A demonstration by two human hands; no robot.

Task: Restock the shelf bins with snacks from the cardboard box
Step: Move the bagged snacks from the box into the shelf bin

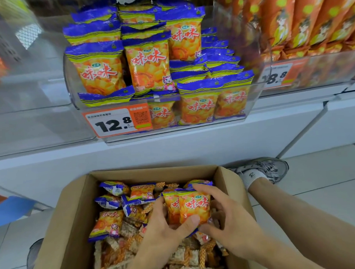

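Down inside the cardboard box (60, 220), both hands, left hand (162, 228) and right hand (229, 219), had their fingers (191, 222) curled tight around two upright snack bags (193, 208), and the shelf bin (252, 102) sat straight above and ahead of them.

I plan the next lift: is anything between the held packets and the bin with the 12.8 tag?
Nothing visible blocks it. Both hands, left hand and right hand, hold the packets directly below the clear bin, already heaped.

Grey sneaker (267, 169) on white floor tiles (321, 181) — orange price tag (117, 120) above.
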